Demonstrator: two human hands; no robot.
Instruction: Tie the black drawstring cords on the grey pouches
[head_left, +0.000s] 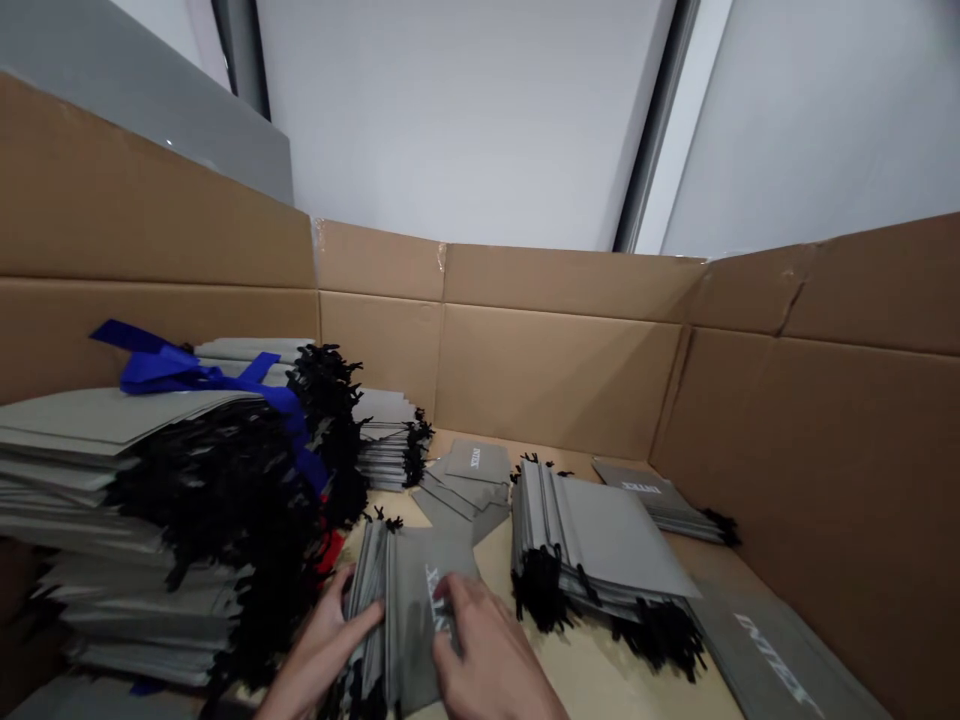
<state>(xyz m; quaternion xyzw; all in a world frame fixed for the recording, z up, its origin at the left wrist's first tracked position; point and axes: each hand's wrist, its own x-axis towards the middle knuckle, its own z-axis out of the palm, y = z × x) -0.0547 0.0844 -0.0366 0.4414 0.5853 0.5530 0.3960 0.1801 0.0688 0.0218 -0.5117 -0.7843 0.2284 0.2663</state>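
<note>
My left hand [324,645] presses against the left edge of a small stack of grey drawstring pouches [409,600] printed with white letters, fingers curled round the stack's side. My right hand [487,655] lies on top of the same stack, fingers bent over the top pouch near its printed letters. The stack rests on a cardboard floor at the bottom middle of the view, with black cords sticking out at its ends.
Tall piles of grey pouches with black cords [150,500] fill the left, tied with a blue ribbon [195,375]. More pouch stacks [600,545] and loose pouches [469,475] lie to the right and behind. Cardboard walls [555,370] enclose the area.
</note>
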